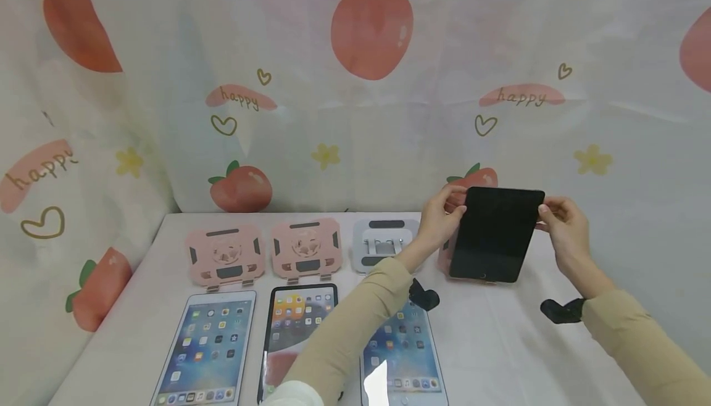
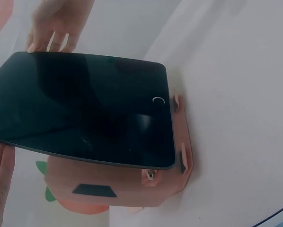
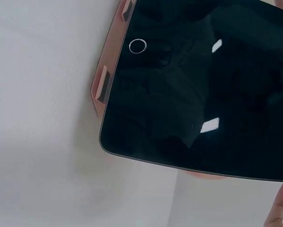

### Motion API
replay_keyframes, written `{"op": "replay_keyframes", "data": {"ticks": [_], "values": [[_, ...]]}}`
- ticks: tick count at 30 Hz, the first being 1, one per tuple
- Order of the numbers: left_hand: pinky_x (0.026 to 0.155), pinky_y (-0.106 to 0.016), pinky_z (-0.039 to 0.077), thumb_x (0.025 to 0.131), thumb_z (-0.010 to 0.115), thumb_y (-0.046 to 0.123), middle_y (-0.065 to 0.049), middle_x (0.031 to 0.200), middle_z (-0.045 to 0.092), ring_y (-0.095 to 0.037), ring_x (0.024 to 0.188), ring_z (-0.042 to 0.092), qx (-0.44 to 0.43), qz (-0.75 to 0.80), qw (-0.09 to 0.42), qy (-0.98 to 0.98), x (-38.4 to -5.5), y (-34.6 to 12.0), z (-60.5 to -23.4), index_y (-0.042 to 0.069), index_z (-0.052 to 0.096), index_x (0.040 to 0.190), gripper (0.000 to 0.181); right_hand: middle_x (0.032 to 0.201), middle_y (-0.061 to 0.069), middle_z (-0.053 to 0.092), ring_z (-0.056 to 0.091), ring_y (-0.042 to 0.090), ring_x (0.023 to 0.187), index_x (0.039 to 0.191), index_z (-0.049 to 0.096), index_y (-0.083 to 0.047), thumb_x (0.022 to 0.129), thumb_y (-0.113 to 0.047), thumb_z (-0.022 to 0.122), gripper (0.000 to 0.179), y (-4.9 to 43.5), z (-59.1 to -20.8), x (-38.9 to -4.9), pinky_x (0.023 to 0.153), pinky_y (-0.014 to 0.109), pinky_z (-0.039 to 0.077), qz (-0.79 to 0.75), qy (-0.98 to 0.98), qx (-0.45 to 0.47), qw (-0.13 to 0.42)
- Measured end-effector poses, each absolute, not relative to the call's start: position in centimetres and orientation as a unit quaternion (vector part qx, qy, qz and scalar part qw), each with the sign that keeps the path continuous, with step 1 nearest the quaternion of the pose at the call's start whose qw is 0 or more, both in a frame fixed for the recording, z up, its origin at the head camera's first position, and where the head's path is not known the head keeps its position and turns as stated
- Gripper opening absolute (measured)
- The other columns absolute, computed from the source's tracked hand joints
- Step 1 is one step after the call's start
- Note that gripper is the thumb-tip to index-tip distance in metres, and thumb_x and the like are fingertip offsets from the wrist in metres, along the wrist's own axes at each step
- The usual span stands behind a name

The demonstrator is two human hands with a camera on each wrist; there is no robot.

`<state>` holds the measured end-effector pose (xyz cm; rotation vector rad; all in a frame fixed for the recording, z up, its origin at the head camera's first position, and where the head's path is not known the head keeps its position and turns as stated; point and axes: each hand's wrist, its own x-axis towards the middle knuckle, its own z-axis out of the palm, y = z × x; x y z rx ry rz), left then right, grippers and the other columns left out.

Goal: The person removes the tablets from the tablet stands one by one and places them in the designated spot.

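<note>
A black-screened tablet with a round home button stands upright, tilted back over a pink folding tablet stand. My left hand pinches its left edge near the top. On the opposite edge, my right hand pinches the upper right side between thumb and fingers. The left wrist view shows the tablet's bottom edge close to the stand's front lips, with much of the pink plate behind it. One lip also shows beside the home-button end in the right wrist view.
Left of it stand a grey stand and two pink stands in a row. Before them lie three lit tablets: a white one, a black-rimmed one and another white one partly under my left sleeve. A patterned curtain backs the table.
</note>
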<state>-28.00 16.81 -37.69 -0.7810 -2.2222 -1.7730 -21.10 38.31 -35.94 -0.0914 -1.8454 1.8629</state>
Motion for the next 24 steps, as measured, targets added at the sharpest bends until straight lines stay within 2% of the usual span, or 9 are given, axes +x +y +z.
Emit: {"op": "replay_keyframes", "data": {"ticks": [7, 15, 24], "values": [[0.067, -0.007, 0.044, 0.089, 0.065, 0.004, -0.009, 0.095, 0.069, -0.005, 0.076, 0.058, -0.273, -0.599, 0.095, -0.747, -26.7, 16.3, -36.8, 0.013, 0.061, 0.119, 0.032, 0.078, -0.008, 0.064, 0.06, 0.003, 0.065, 0.092, 0.062, -0.011, 0.091, 0.0, 0.059, 0.011, 38.2, -35.3, -20.0, 0.058, 0.014, 0.052, 0.721, -0.649, -0.003, 0.243], [0.058, -0.01, 0.044, 0.087, 0.066, 0.002, -0.011, 0.087, 0.068, 0.001, 0.062, 0.053, -0.262, -0.624, 0.061, -0.733, -24.9, 15.7, -36.0, 0.012, 0.063, 0.117, 0.031, 0.077, -0.008, 0.064, 0.059, 0.004, 0.066, 0.092, 0.063, -0.011, 0.091, 0.001, 0.058, 0.013, 38.3, -35.1, -19.2, 0.058, 0.016, 0.052, 0.734, -0.645, -0.003, 0.212], [0.062, -0.01, 0.047, 0.086, 0.067, 0.002, -0.01, 0.085, 0.068, 0.002, 0.064, 0.054, -0.229, -0.646, 0.038, -0.727, -23.3, 15.3, -36.3, 0.012, 0.065, 0.113, 0.029, 0.079, -0.008, 0.063, 0.06, 0.004, 0.069, 0.093, 0.063, -0.012, 0.093, -0.001, 0.058, 0.012, 38.7, -35.3, -17.6, 0.06, 0.016, 0.053, 0.71, -0.683, 0.011, 0.172]]}}
